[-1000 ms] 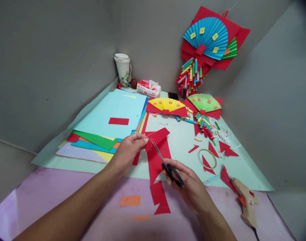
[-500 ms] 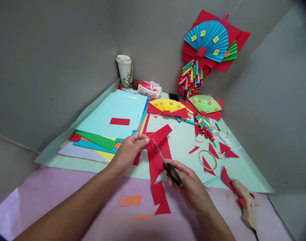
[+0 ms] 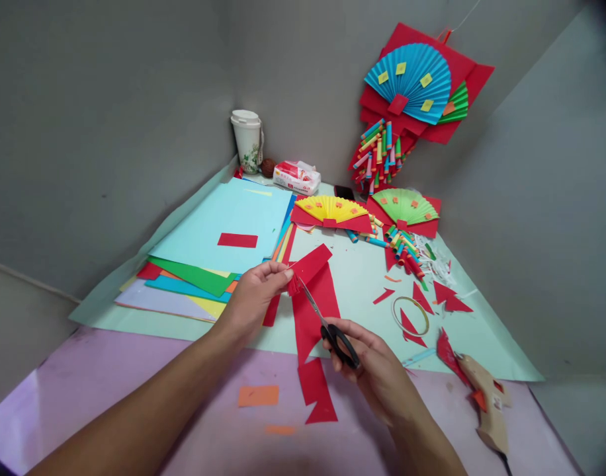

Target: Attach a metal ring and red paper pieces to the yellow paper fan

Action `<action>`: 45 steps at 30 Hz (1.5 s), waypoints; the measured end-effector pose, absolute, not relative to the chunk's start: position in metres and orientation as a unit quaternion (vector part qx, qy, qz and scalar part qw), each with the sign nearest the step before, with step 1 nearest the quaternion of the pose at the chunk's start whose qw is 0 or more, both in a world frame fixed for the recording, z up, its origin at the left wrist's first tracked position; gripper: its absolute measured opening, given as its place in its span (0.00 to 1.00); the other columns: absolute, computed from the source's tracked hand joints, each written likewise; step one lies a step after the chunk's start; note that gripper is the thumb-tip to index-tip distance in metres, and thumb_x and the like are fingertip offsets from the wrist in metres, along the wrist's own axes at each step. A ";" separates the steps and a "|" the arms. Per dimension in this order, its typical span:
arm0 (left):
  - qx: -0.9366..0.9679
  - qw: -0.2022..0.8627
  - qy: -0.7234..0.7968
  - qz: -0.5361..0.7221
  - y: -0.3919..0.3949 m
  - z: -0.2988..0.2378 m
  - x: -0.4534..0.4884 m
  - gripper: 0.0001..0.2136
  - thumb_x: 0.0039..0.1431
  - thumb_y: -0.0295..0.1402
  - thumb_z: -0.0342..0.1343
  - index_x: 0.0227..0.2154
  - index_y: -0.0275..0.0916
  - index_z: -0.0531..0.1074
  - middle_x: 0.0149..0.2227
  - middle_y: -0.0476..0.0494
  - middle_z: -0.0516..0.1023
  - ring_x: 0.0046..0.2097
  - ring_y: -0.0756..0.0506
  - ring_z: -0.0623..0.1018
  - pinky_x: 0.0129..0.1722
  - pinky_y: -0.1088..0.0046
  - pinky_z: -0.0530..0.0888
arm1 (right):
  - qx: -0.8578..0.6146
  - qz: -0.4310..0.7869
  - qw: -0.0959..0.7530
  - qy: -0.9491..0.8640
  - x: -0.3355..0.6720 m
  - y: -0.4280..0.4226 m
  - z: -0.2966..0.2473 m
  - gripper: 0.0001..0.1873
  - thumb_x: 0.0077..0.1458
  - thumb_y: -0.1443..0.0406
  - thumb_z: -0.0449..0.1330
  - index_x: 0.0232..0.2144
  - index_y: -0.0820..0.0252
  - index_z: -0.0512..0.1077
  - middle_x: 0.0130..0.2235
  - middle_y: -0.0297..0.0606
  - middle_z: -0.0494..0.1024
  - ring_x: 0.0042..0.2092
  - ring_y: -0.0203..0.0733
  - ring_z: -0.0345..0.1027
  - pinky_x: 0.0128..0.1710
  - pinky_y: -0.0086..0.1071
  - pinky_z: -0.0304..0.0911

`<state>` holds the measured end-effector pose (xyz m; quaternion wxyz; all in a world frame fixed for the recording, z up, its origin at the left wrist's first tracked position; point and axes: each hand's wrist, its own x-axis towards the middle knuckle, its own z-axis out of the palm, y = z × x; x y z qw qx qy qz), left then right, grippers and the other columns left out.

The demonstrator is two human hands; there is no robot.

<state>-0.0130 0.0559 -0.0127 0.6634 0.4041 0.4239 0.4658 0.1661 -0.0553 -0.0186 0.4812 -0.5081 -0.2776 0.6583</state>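
Observation:
Between thumb and fingers, my left hand (image 3: 263,287) pinches the left end of a red paper strip (image 3: 313,261). Thin fringe cuts line the strip's lower edge near my thumb. Black-handled scissors (image 3: 339,342) sit in my right hand (image 3: 365,357), fingers wrapped round the loops. Their blades point up and left and meet the strip's lower edge beside the fringe. Under the strip lies a larger piece of red paper (image 3: 317,307). A notched red scrap (image 3: 319,390) rests closer to me, with an orange rectangle (image 3: 258,396) to its left.
Coloured sheets (image 3: 218,225) are stacked at left. Yellow (image 3: 331,208) and green (image 3: 405,206) paper fans lie at the back. A tape roll (image 3: 425,317), red scraps and a glue gun (image 3: 489,403) are at right. A lidded cup (image 3: 247,142) stands behind; a fan decoration (image 3: 412,82) hangs above.
The red strip has shifted slightly left and down with my left hand, and its fringe shows more. The scissors have moved a little left along with it.

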 end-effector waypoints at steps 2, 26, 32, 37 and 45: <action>0.407 0.665 0.421 0.464 0.055 -0.013 -0.013 0.07 0.51 0.34 0.64 0.26 0.38 0.72 0.26 0.53 0.72 0.29 0.52 0.71 0.33 0.75 0.65 | -0.507 0.658 0.483 -0.276 0.166 -0.056 -0.019 0.19 0.50 0.59 0.65 0.45 0.61 0.76 0.34 0.40 0.78 0.26 0.31 0.64 0.23 0.25 0.49; 0.404 0.711 0.397 0.417 0.050 -0.013 -0.009 0.06 0.52 0.34 0.64 0.30 0.37 0.75 0.29 0.51 0.75 0.32 0.52 0.72 0.39 0.75 0.67 | -0.487 0.649 0.509 -0.289 0.161 -0.056 -0.023 0.21 0.49 0.57 0.66 0.45 0.59 0.77 0.33 0.39 0.78 0.27 0.30 0.65 0.22 0.22 0.51; 0.395 0.727 0.375 0.417 0.051 -0.009 -0.009 0.06 0.51 0.33 0.64 0.28 0.37 0.74 0.27 0.52 0.74 0.30 0.53 0.72 0.38 0.75 0.68 | -0.450 0.685 0.530 -0.219 0.158 -0.055 -0.019 0.23 0.43 0.55 0.71 0.41 0.61 0.79 0.33 0.41 0.79 0.26 0.30 0.65 0.22 0.21 0.52; 0.390 0.734 0.370 0.416 0.052 -0.008 -0.009 0.06 0.50 0.32 0.65 0.27 0.36 0.74 0.25 0.53 0.73 0.30 0.53 0.71 0.37 0.75 0.68 | -0.442 0.692 0.535 -0.200 0.157 -0.055 -0.017 0.24 0.41 0.55 0.72 0.40 0.61 0.79 0.33 0.41 0.79 0.26 0.30 0.65 0.23 0.22 0.55; 0.398 0.735 0.367 0.408 0.052 -0.012 -0.011 0.06 0.51 0.33 0.65 0.30 0.38 0.76 0.26 0.52 0.75 0.30 0.53 0.72 0.35 0.76 0.67 | -0.474 0.649 0.521 -0.287 0.160 -0.056 -0.025 0.19 0.51 0.58 0.66 0.45 0.59 0.77 0.34 0.40 0.78 0.26 0.30 0.64 0.22 0.22 0.49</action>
